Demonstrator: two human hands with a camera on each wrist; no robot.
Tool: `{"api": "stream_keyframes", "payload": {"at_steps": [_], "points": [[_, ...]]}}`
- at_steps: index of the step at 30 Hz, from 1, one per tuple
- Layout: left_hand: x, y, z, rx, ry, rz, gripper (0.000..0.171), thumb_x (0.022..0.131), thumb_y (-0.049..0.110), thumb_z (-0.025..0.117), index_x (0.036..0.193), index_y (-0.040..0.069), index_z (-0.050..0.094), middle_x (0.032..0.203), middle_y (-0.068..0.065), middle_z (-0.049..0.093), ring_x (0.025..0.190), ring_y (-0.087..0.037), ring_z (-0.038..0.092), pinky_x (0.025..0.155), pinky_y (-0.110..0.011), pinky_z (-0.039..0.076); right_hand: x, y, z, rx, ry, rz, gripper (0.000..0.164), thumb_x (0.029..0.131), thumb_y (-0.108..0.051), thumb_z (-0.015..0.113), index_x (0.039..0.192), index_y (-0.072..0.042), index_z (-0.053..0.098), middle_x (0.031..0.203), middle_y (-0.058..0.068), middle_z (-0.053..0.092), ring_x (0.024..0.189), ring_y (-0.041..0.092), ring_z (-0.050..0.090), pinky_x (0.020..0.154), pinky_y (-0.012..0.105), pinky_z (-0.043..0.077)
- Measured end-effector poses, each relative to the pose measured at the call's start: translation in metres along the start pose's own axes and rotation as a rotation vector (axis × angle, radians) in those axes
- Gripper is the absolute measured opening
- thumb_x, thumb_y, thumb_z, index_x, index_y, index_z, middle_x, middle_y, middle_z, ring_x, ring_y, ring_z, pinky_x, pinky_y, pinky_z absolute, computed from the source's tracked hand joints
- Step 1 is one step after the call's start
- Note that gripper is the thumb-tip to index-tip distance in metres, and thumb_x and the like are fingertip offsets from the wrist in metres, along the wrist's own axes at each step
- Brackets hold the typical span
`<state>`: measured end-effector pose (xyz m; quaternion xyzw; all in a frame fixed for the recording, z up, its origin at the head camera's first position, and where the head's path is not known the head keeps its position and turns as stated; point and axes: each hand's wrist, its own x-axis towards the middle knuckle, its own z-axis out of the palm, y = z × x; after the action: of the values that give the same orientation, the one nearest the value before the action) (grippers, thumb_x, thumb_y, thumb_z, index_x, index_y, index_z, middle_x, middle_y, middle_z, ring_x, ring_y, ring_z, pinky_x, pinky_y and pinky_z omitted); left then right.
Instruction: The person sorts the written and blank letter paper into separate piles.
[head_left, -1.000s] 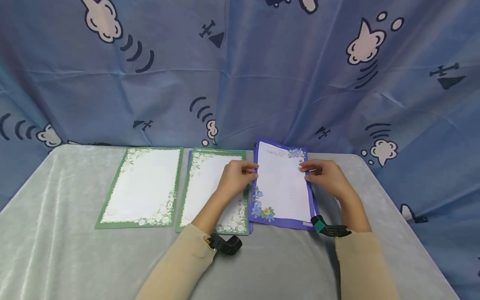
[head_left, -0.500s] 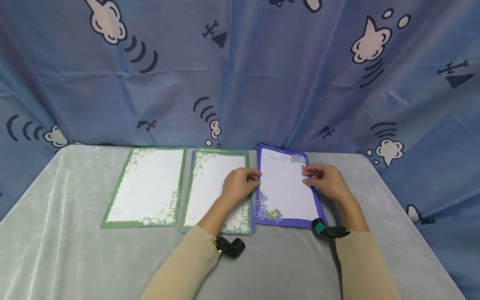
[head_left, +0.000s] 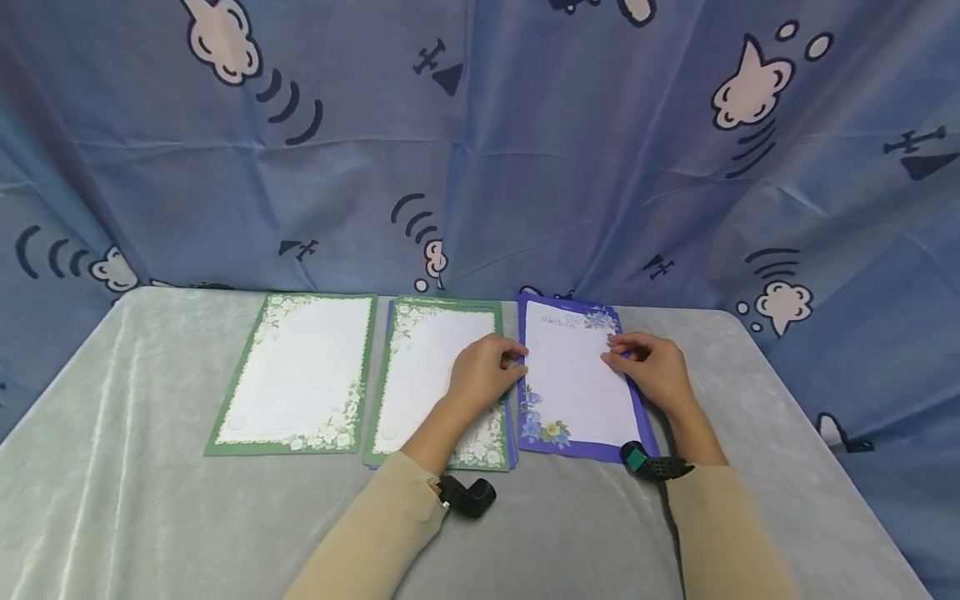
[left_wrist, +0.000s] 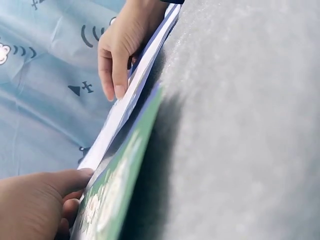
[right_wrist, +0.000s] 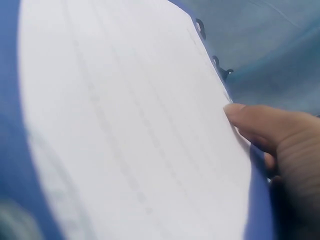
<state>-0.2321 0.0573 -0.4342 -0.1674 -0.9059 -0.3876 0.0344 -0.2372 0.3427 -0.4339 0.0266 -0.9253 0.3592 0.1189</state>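
A sheet of letter paper (head_left: 577,375) with a purple border, blue flowers and faint ruled lines lies at the right of the row. My left hand (head_left: 483,375) pinches its left edge, thumb on top; the forearm crosses the middle green-bordered sheet (head_left: 420,358). At the opposite edge, my right hand (head_left: 652,367) grips the paper, its thumb over the white face and other fingers lower down. The right wrist view shows this paper (right_wrist: 140,120) close up. In the left wrist view the paper (left_wrist: 122,107) appears nearly edge-on, beside a green-bordered corner.
Another green-bordered sheet (head_left: 300,375) lies flat at the left. Purple edges peek out from under the middle green one. A grey velvety cloth (head_left: 150,500) covers the table, and a blue patterned curtain (head_left: 480,167) hangs right behind its far edge.
The purple-bordered paper has come down nearer the table, its top edge lower in view. Purple edges that stuck out beneath it no longer show. Both hands stay at its sides.
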Motion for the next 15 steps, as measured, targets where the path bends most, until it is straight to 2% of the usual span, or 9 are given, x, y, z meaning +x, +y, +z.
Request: {"api": "stream_keyframes", "payload": {"at_steps": [3,4,6,9,12,15], "points": [[-0.002,0.001,-0.004,0.009,-0.012,-0.011,0.024,0.09,0.023,0.077,0.113,0.016,0.078,0.091,-0.002,0.066,0.078,-0.014,0.058,0.068,-0.027,0.045,0.0,-0.001,0.006,0.01,0.025,-0.004,0.03,0.088,-0.02,0.08,0.112,-0.003,0.076,0.096,0.017,0.074,0.076,-0.001,0.054,0.069,0.008,0.042],[-0.003,0.002,-0.005,0.005,-0.021,-0.014,0.026,0.09,0.023,0.077,0.114,0.015,0.077,0.096,-0.003,0.067,0.083,-0.016,0.061,0.072,-0.029,0.048,0.0,-0.001,0.007,0.012,0.028,-0.006,0.03,0.088,-0.021,0.08,0.112,-0.004,0.076,0.095,0.017,0.074,0.077,-0.002,0.054,0.069,0.007,0.041],[-0.005,0.006,-0.011,-0.013,-0.054,-0.025,0.032,0.09,0.022,0.077,0.12,0.011,0.075,0.109,-0.008,0.069,0.099,-0.022,0.065,0.085,-0.034,0.054,0.001,-0.002,0.01,0.016,0.034,-0.014,0.029,0.088,-0.021,0.08,0.112,-0.004,0.076,0.095,0.016,0.075,0.077,-0.004,0.055,0.07,0.007,0.041],[-0.011,0.014,-0.025,-0.046,-0.101,-0.028,0.04,0.091,0.022,0.075,0.127,0.007,0.07,0.131,-0.014,0.064,0.124,-0.029,0.061,0.106,-0.042,0.05,0.002,-0.003,0.013,0.015,0.038,-0.037,0.029,0.088,-0.021,0.079,0.112,-0.004,0.076,0.095,0.016,0.075,0.078,-0.006,0.055,0.071,0.007,0.041],[-0.017,0.02,-0.047,-0.083,-0.083,0.0,0.034,0.096,0.021,0.07,0.127,0.008,0.07,0.132,-0.012,0.065,0.121,-0.029,0.063,0.1,-0.044,0.054,0.001,-0.001,0.011,0.0,0.038,-0.041,0.03,0.089,-0.022,0.079,0.112,-0.004,0.076,0.095,0.016,0.075,0.078,-0.006,0.054,0.071,0.007,0.041],[-0.022,0.019,-0.07,-0.094,-0.017,0.049,0.024,0.098,0.018,0.067,0.12,0.012,0.074,0.122,-0.006,0.072,0.108,-0.023,0.068,0.088,-0.039,0.056,-0.001,0.002,0.005,-0.035,0.053,-0.024,0.029,0.089,-0.023,0.079,0.112,-0.005,0.076,0.094,0.014,0.074,0.076,-0.004,0.053,0.07,0.008,0.04]]}}
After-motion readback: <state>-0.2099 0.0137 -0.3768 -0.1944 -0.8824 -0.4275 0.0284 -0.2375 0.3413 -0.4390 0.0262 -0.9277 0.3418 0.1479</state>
